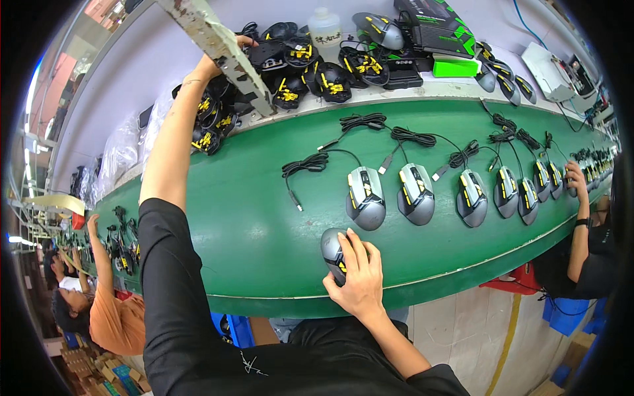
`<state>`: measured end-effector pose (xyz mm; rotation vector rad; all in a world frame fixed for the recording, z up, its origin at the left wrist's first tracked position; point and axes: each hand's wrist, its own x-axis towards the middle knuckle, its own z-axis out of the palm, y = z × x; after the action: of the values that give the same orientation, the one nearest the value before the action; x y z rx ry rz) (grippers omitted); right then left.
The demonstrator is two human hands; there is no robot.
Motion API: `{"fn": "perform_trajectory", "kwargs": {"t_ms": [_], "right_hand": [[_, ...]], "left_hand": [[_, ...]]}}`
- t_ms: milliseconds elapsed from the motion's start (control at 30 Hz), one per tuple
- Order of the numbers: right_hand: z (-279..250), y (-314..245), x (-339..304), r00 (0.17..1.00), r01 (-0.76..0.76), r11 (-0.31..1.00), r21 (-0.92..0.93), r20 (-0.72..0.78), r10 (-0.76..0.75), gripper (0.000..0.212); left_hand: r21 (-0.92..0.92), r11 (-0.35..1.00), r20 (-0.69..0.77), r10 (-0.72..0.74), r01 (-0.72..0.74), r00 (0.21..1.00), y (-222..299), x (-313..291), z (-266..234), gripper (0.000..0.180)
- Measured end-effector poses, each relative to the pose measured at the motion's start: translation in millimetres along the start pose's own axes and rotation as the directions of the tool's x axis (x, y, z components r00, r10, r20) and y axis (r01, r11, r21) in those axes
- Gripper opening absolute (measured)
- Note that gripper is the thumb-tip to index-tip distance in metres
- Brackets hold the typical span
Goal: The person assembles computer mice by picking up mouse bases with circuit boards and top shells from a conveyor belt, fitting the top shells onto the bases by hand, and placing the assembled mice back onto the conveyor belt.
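My right hand is closed over a grey and black computer mouse near the front edge of the green work surface. Its fingers lie across the top and side of the mouse. Far off to the upper left, my left arm stretches to the shelf, and my left hand reaches behind a worn metal post. Its fingertips touch or nearly touch a dark mouse there; the post hides most of the hand, so its grip does not show.
Corded mice, such as this grey one, stand in a row to the right. Black mice with yellow parts, a white bottle and a black-green box crowd the shelf. A co-worker's hand is at far right, another at left.
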<state>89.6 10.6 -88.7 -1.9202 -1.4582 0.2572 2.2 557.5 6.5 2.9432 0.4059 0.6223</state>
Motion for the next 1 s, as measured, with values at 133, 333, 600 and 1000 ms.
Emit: {"fn": "perform_trajectory", "kwargs": {"t_ms": [133, 333, 600, 1000], "right_hand": [[3.2, -5.2, -0.2, 1.0, 0.025, 0.999, 0.035, -0.002, -0.025, 0.073], [4.3, -2.8, 0.6, 1.0, -0.014, 0.999, 0.029, -0.028, 0.015, 0.073], [8.1, -2.5, -1.2, 0.999, -0.025, 0.999, 0.024, -0.033, 0.025, 0.071], [14.5, -6.1, -0.9, 0.997, 0.009, 1.0, -0.004, -0.073, -0.009, 0.073]], "left_hand": [[0.007, 0.993, 0.201, 0.116, -0.12, 0.973, -27.3, -6.6, -27.2, 0.046], [0.247, 0.958, 0.194, 0.096, -0.144, 0.976, -5.9, -1.7, -12.4, 0.053], [0.539, 0.778, 0.108, 0.316, -0.323, 0.943, -34.6, -13.8, -19.6, 0.04], [-0.985, 0.172, -0.121, -0.718, 0.005, 0.685, -17.9, -19.0, -91.0, 0.029]]}}
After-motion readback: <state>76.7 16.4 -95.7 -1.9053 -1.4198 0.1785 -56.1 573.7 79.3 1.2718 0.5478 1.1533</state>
